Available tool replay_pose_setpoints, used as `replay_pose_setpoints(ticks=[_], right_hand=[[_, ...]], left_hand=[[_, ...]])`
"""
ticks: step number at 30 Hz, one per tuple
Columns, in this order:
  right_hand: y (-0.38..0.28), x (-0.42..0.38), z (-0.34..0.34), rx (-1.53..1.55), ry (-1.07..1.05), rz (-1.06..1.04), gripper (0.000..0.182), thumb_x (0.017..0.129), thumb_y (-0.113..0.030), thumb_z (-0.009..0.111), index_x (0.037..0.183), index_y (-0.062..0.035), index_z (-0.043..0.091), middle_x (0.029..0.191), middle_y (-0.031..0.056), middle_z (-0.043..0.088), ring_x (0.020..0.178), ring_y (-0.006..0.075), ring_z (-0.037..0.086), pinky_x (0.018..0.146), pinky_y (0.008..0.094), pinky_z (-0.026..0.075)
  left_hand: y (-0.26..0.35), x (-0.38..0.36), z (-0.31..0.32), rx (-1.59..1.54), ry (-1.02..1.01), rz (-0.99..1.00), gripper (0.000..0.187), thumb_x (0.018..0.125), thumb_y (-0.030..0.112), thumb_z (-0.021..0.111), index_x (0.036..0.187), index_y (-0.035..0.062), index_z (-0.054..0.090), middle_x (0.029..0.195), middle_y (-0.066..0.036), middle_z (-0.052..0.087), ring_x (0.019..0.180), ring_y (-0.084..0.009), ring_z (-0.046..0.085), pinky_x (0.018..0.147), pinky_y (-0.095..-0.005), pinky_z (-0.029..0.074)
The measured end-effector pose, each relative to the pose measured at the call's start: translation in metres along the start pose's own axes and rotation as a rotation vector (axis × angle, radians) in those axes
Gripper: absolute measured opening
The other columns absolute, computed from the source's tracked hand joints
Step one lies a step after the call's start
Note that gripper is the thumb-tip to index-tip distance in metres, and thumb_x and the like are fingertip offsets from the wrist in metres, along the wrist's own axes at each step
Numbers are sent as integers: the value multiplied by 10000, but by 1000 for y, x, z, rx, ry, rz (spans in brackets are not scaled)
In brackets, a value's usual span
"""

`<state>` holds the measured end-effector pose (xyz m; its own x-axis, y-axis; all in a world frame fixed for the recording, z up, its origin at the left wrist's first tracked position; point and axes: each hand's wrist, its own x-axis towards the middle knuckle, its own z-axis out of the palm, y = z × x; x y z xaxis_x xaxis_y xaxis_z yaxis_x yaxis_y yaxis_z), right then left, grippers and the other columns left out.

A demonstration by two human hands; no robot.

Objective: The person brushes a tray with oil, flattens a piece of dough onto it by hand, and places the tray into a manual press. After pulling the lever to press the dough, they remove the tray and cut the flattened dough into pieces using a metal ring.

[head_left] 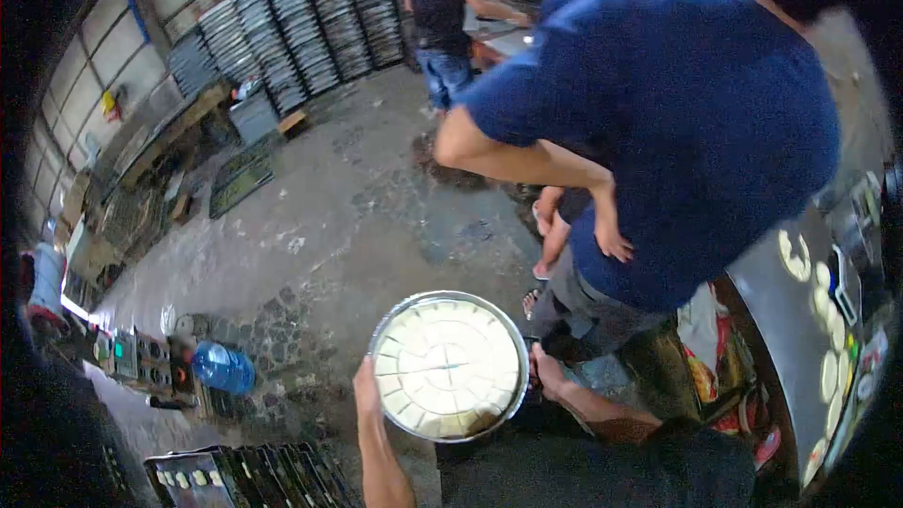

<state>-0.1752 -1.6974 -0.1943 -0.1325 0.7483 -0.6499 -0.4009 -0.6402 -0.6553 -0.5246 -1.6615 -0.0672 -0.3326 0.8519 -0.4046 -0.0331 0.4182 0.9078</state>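
A round metal pan (377,343) is held in front of my body, filled with pale dough cut into many small pieces in rings. Straight lines cross at the middle of the dough (450,364). My left hand (367,388) grips the pan's left side, its fingers mostly hidden beneath or behind the rim. At the right side, my right hand (547,373) is closed by the rim, next to a dark part whose kind I cannot make out.
A person in a blue shirt (687,132) stands close on the right, beside a table (767,292) with pale dough pieces. Another person (440,9) works farther back near stacked trays (282,23). A blue water jug (224,367) and black trays (273,475) are at left.
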Motion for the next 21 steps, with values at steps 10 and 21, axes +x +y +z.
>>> replay_pose_setpoints(ticks=[10,21], right_hand=[[-43,230,252,-177,220,-86,528,976,-535,350,928,-59,572,560,-18,431,425,114,378,413,285,349],[-175,346,266,111,794,-340,531,902,-656,406,720,-168,510,519,-82,393,400,75,333,390,264,246]], left_hand=[[-3,269,-162,457,161,419,522,994,383,379,1233,-52,539,1158,-154,622,993,-222,624,871,-365,495],[137,549,0,-236,-394,-41,450,999,330,420,1189,-54,558,1115,-125,627,1013,-219,599,880,-348,481]])
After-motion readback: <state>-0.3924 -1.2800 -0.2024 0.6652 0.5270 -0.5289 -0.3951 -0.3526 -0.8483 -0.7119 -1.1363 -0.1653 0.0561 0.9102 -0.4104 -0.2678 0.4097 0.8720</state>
